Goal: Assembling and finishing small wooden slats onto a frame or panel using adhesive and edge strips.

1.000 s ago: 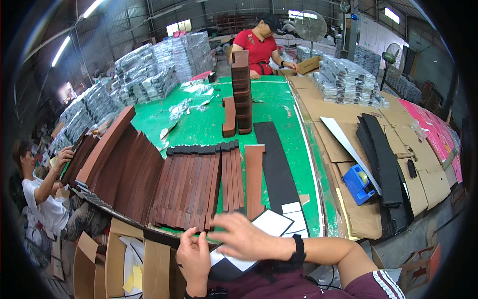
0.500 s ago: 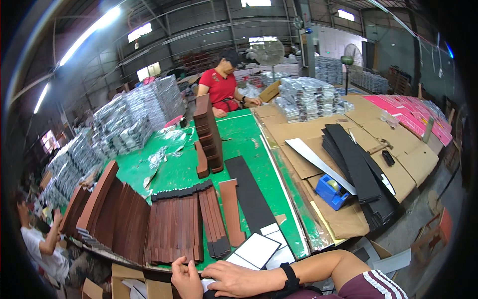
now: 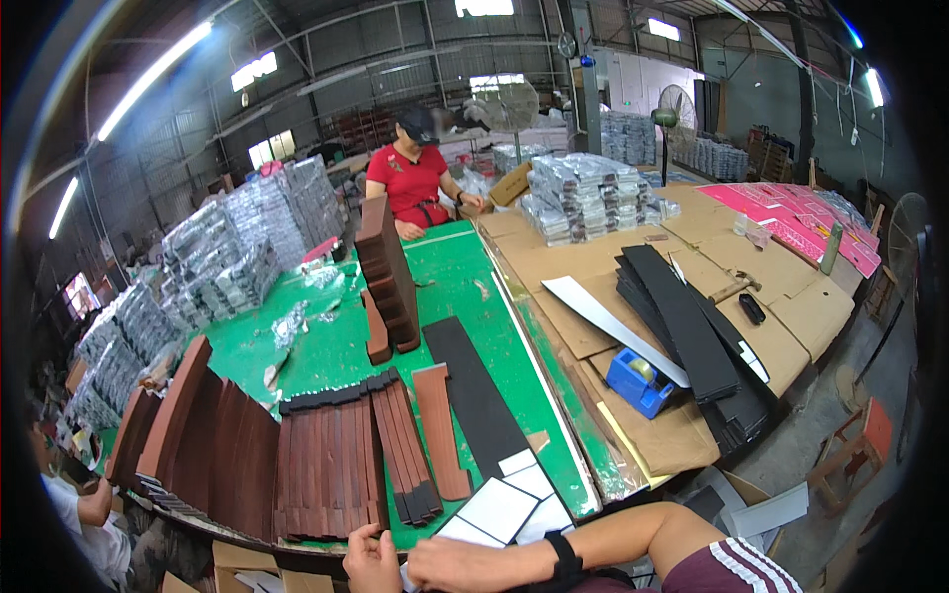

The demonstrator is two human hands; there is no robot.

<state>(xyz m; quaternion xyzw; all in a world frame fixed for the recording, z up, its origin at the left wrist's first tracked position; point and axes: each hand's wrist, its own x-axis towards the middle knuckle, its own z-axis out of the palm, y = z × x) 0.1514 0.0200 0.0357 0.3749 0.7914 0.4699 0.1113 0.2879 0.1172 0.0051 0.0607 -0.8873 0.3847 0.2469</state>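
Observation:
My left hand [image 3: 370, 559] and my right hand [image 3: 463, 565] meet at the lower edge of the picture, just below the near edge of the green table [image 3: 455, 267]. The frame cuts them off, so what they hold is hidden. A black band [image 3: 565, 555] is on my right wrist. Right above my hands lie white square cards [image 3: 499, 508]. Rows of brown flat strips [image 3: 331, 465] stand side by side to their left. A single brown strip [image 3: 441, 443] and a long black strip [image 3: 476, 395] lie beyond the cards.
A tall stack of brown pieces [image 3: 388, 272] stands mid-table. A person in a red top [image 3: 410, 188] works at the far end. Silver wrapped bundles [image 3: 588, 198] pile up around. On cardboard to the right lie black strips [image 3: 687, 326], a blue tape dispenser [image 3: 638, 381] and a hammer [image 3: 732, 287]. Another person's hand [image 3: 97, 502] shows at the left.
The view has tilted upward, so my hands have slid from mid-lower frame to the very bottom edge. They stay close together near the white cards.

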